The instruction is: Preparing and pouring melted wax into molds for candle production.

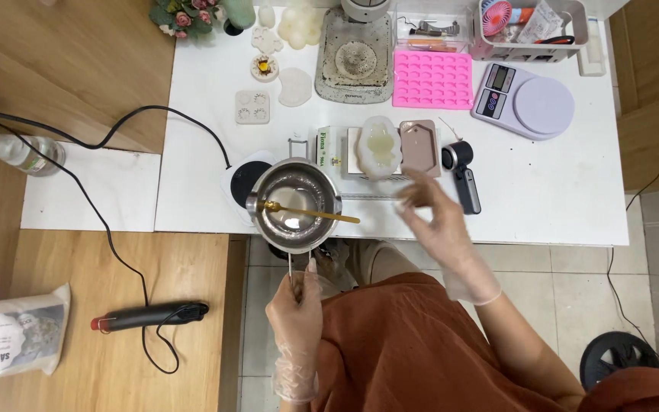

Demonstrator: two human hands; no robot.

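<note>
While L hand [297, 296] grips pot [297, 204] handle, spoon [310, 213] lies crosswise, tip toward loosely open, empty R hand [438, 221], the nearer one.

Right hand [432, 217]: motion-blurred; fingertips indistinct, and whether they pinch anything cannot be told.
Left hand [297, 299]: closed over the end of the melting pot handle [290, 268]; that end is hidden.
Flower bunch [184, 15]: cut by the top edge.
Round grey appliance [356, 53]: upper part out of frame.
Plastic bottle [13, 150]: neck cut by the left edge.
White sack [13, 332]: cropped at the left edge.
Storage basket [532, 27]: contents too small to identify.
Black round object [619, 357] on floor: partly behind the person's shoulder, kind unclear.
</note>
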